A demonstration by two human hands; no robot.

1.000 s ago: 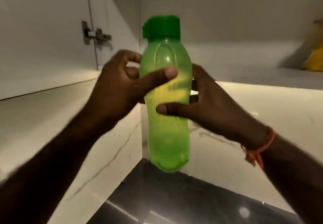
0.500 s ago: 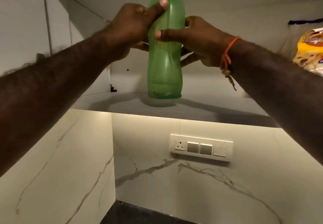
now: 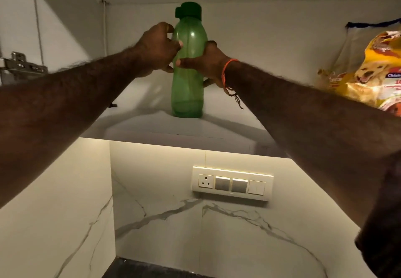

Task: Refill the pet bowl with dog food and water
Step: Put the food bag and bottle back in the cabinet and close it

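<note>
— That bottle (image 3: 187, 78) between the fingers, is it glass?

— Plastic, I'd say. Green, translucent, smooth, with a dull sheen. The cap (image 3: 188, 10) above the fingers is darker plastic you can't see through.

— And the shelf (image 3: 152, 125) under them?

— A white board, smooth and matt. The wall (image 3: 173, 223) below is polished stone or tile with grey marble veining, glossy under the strip light.

— That bag (image 3: 373, 71) off to the right of the right hand (image 3: 206, 62)?

— Glossy printed plastic, crinkled. There's an orange thread (image 3: 227, 75) on that wrist, frayed. The switch plate (image 3: 233, 183) is smooth cream plastic, and the hinge (image 3: 19, 62) left of the left hand (image 3: 158, 49) is bare metal.
</note>
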